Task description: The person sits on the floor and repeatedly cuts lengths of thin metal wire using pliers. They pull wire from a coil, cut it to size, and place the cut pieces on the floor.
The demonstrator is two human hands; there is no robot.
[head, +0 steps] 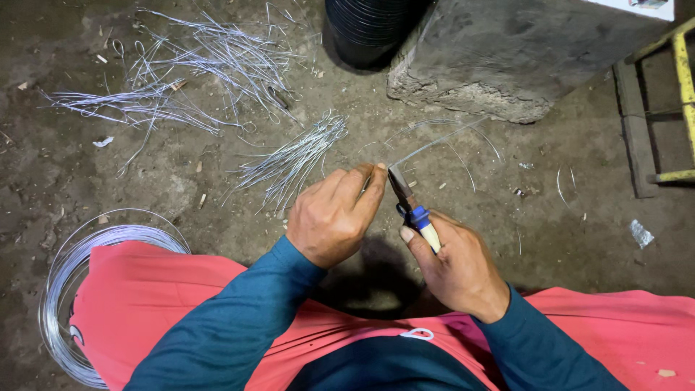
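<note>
My left hand (334,215) pinches a thin silvery wire (434,143) between thumb and fingers. The wire runs up and to the right from the fingertips. My right hand (452,261) grips pliers (410,205) with blue and cream handles. The dark jaws of the pliers meet the wire right beside my left fingertips. Both hands hover above the dirt floor, over my red shorts (145,304).
A bundle of cut wire pieces (293,159) lies just beyond my left hand, with more scattered piles (203,65) at the upper left. A wire coil (69,275) rests by my left knee. A concrete block (507,58), a black ribbed container (369,29) and a yellow frame (680,94) stand behind.
</note>
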